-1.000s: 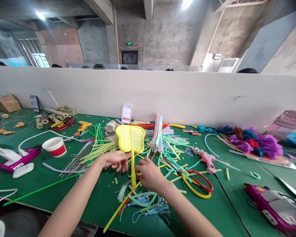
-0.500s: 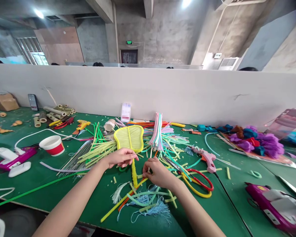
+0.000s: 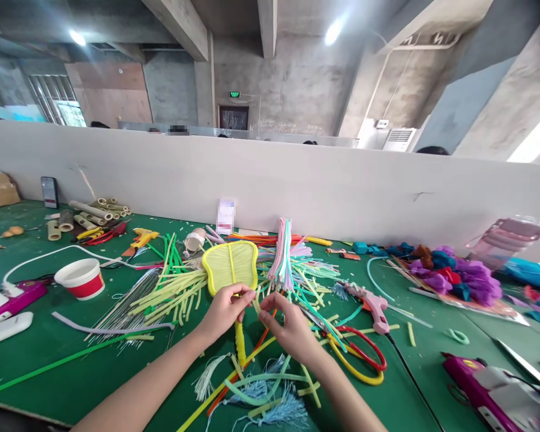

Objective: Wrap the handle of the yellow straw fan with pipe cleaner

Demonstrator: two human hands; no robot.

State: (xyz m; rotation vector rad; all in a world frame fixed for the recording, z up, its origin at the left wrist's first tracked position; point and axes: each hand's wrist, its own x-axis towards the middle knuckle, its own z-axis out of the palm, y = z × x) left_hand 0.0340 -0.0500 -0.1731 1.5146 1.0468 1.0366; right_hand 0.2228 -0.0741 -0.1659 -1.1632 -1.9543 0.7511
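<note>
A short pale yellow-green pipe cleaner [image 3: 257, 303] spans the small gap between my two hands. My left hand [image 3: 227, 312] is closed, its thumb and fingertips pinching the upper end. My right hand [image 3: 292, 327] pinches the lower part, fingers bent. Just behind and under my left hand lies a yellow fan [image 3: 230, 267] with a thick yellow rim and a central rib. Its fuzzy yellow handle [image 3: 240, 345] runs down below my left hand. Blue tassels [image 3: 281, 405] and a white tassel [image 3: 206, 381] lie near the front, among loose pipe cleaners.
Red-and-yellow-handled scissors [image 3: 364, 354] and a pink glue gun [image 3: 372, 307] lie to the right. Yellow-green pipe cleaners [image 3: 166, 294] and a paper cup [image 3: 81, 279] are leftward. A pastel bundle [image 3: 281, 255] stands behind my hands. Power strips [image 3: 490, 390] occupy both sides; a pale partition [image 3: 342, 186] closes the back.
My hands have come closer together, and the short yellow-green pipe cleaner now shows between them. The camera view has tilted up slightly and shifted. The fan stays on the table.
</note>
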